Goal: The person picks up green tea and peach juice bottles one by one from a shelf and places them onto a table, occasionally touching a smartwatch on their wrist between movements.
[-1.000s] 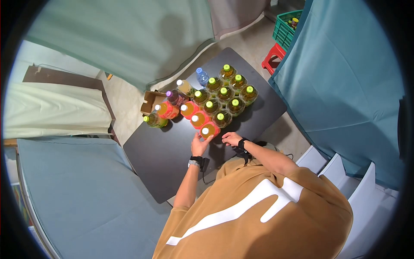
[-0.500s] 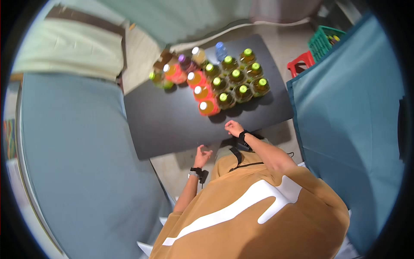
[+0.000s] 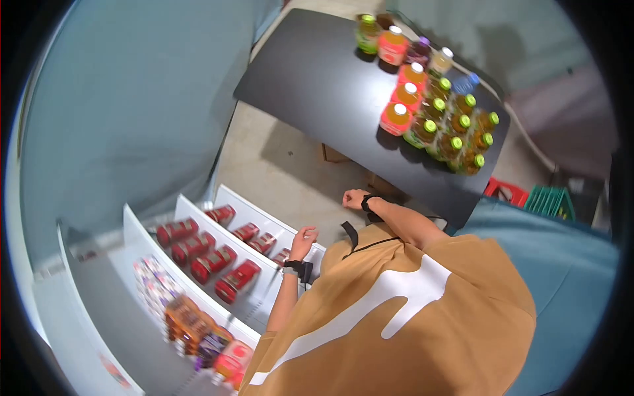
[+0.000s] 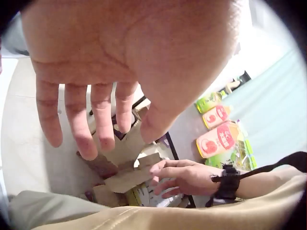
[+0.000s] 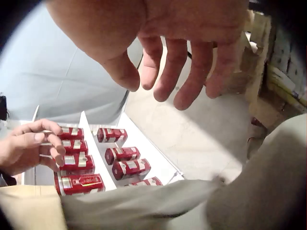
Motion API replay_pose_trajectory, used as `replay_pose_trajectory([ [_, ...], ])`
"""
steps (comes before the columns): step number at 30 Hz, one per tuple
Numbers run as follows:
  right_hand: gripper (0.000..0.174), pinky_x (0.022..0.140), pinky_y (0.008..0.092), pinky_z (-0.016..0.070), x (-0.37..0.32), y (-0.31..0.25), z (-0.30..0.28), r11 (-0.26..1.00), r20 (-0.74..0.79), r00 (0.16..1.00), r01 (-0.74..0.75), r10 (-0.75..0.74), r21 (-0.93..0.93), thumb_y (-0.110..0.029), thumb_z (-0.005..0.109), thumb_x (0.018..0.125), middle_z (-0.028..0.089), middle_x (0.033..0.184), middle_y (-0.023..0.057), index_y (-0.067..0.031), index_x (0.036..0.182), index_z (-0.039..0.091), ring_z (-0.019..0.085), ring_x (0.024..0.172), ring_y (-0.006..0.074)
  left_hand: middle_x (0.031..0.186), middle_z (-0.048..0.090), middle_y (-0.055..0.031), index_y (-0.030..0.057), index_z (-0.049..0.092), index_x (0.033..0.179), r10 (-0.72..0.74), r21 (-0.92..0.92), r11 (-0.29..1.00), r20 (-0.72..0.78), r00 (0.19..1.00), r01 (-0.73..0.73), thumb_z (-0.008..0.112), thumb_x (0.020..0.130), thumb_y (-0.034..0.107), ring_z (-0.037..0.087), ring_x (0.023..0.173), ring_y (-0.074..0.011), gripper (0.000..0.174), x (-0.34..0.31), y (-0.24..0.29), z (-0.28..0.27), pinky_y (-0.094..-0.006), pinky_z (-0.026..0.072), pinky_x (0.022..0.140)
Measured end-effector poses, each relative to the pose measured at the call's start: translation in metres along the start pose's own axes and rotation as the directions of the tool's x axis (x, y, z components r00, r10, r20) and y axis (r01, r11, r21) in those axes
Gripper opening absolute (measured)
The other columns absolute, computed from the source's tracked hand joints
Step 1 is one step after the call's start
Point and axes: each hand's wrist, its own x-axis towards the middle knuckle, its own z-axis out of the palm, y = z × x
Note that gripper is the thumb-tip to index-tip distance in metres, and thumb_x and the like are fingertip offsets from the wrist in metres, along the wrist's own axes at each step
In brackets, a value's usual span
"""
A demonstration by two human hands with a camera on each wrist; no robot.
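My left hand [image 3: 304,243] hangs empty beside the white shelf unit [image 3: 155,234], its fingers loosely bent. Several red packages [image 3: 212,263] lie in rows on the shelves just left of it. My right hand [image 3: 356,198] is empty too, held in front of my body near the dark table's edge; its fingers droop loosely in the right wrist view. On the table [image 3: 297,72] stand three orange-drink bottles [image 3: 396,119] with white caps in a row. Next to them is a block of green-capped bottles [image 3: 452,144].
Farther shelf sections hold brown-drink bottles [image 3: 188,323] and a pink-labelled bottle [image 3: 233,362]. Opened cardboard boxes [image 4: 127,179] sit under the table. A red stool [image 3: 506,191] and a green crate [image 3: 549,202] stand to the right. Curtains [image 3: 152,99] hang around the area.
My left hand has let go of the nearest orange-drink bottle and drawn back from the table. The view has swung left, bringing the shelves in. My right hand has stayed in front of my body.
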Motion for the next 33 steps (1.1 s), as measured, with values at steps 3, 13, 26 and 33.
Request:
replay_pose_trajectory([
  [3,0.028,0.08,0.0369,0.0541,0.007,-0.012,0.011,0.991,-0.057,0.992,0.111,-0.116,-0.08,-0.036,0.072,0.086,0.073,0.096,0.0087,-0.0122,0.101,0.069,0.069,0.089,0.0233,0.096,0.069,-0.0023,0.0108,0.064,0.122,-0.12,-0.119,0.988,-0.141,0.983,0.103,0.069,0.095,0.031,0.066,0.082,-0.0106,0.033,-0.035,-0.034,0.015,-0.0256,0.0474,0.068],
  [13,0.022,0.064,0.0299,0.0544,0.037,-0.001,0.15,0.979,0.398,0.895,0.173,-0.202,0.107,-0.025,0.066,0.091,0.07,0.083,0.0042,-0.0052,0.1,0.067,0.065,0.07,0.0136,0.095,0.069,-0.0059,0.0014,0.063,0.119,-0.134,-0.515,0.822,-0.592,0.795,-0.245,0.067,0.097,0.022,0.066,0.081,-0.0137,0.03,-0.201,-0.138,0.089,-0.027,0.0522,0.074],
  [26,0.021,0.085,0.0276,0.0519,-0.168,-0.208,0.334,0.801,0.905,0.214,0.568,-0.367,0.191,-0.014,0.063,0.1,0.068,0.102,0.0035,-0.0009,0.117,0.062,0.065,0.093,0.013,0.108,0.069,-0.0046,0.0006,0.066,0.115,-0.218,-0.379,0.752,-0.915,0.339,-0.539,0.065,0.099,0.019,0.064,0.101,-0.0125,0.024,-0.343,-0.153,0.107,-0.0292,0.052,0.089],
  [33,0.022,0.084,0.0285,0.052,-0.21,-0.232,0.373,0.846,0.884,0.157,0.403,-0.44,0.35,-0.022,0.057,0.105,0.068,0.099,0.0051,-0.0022,0.113,0.063,0.064,0.09,0.013,0.12,0.065,-0.0077,0.0051,0.053,0.132,-0.267,-0.168,0.858,-0.953,-0.143,-0.486,0.074,0.09,0.017,0.063,0.11,-0.0186,0.048,-0.444,-0.121,0.0,-0.0334,0.0507,0.088],
])
